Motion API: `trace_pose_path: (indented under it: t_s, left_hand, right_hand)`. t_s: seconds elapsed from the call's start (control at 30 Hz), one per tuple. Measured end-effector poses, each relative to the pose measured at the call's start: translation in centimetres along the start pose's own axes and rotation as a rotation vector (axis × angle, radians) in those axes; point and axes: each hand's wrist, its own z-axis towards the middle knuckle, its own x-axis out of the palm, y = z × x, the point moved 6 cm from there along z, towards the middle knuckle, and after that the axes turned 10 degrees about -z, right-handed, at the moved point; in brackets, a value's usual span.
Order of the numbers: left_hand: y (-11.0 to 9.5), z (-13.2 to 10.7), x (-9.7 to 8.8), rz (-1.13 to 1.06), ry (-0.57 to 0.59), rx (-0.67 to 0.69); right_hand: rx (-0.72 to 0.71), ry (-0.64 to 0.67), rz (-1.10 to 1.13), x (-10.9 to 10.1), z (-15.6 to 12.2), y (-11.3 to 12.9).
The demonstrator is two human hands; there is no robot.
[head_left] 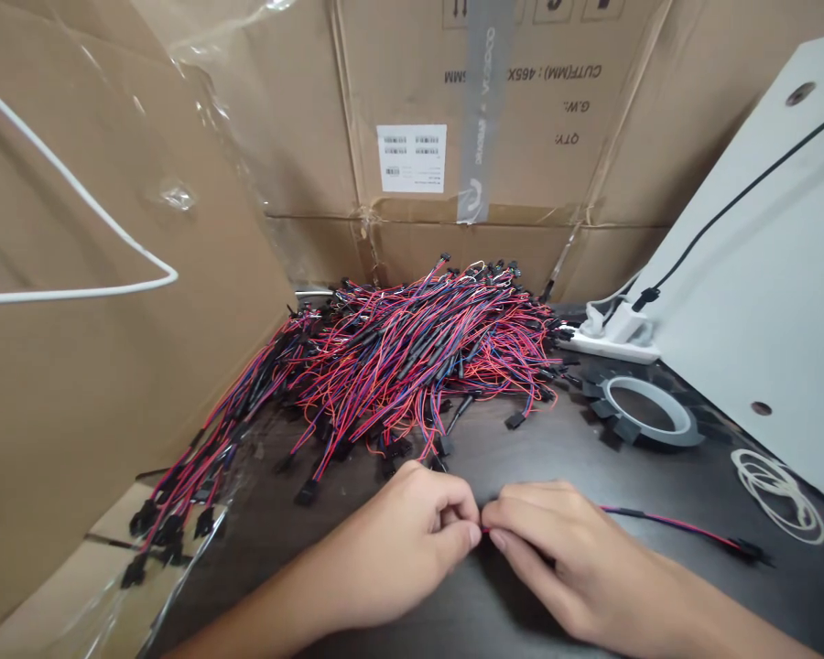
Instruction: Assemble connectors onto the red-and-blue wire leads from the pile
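Note:
My left hand (405, 540) and my right hand (556, 549) meet at the front of the dark table (494, 448), fingertips pinched together on a thin red and blue wire lead (673, 525). The lead runs out to the right from under my right hand and ends in a black connector (752, 550). Just beyond my hands lies a big heap of similar red, blue and black wire leads (412, 352) with black connectors. Part of the heap spills off to the left toward the table's edge.
Cardboard boxes (481, 119) wall in the back and left. A roll of tape (649, 412) on a black toothed holder, a white power strip (614, 334), white rubber bands (779, 480) and a leaning white panel (769, 275) with a black cable sit right.

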Motion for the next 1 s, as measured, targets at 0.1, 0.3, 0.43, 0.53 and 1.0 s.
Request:
trace_pose_path:
  t_s: [0.1,0.3,0.43,0.53,1.0]
  left_hand:
    - [-0.14,-0.13,0.06,-0.004,-0.003,-0.003]
    - [-0.02,-0.27,0.01,-0.005,-0.014,0.003]
    - [0.24,-0.19,-0.03,-0.001,-0.01,-0.01]
    - [0.29,-0.17,-0.01,0.001,-0.016,-0.021]
    - [0.53,-0.61,0.24,-0.114,0.147,-0.07]
  right_hand:
    - [-0.013,0.007,-0.004,0.05,0.03,0.03]
    - [-0.024,-0.003,0.003,0.06,-0.03,0.27]
    - [-0.015,0.009,0.001,0.13,0.02,0.27]
    - [-0.009,0.007,-0.001,0.21,0.04,0.25]
    - [0.023,0.014,0.046,0.39,-0.23,0.26]
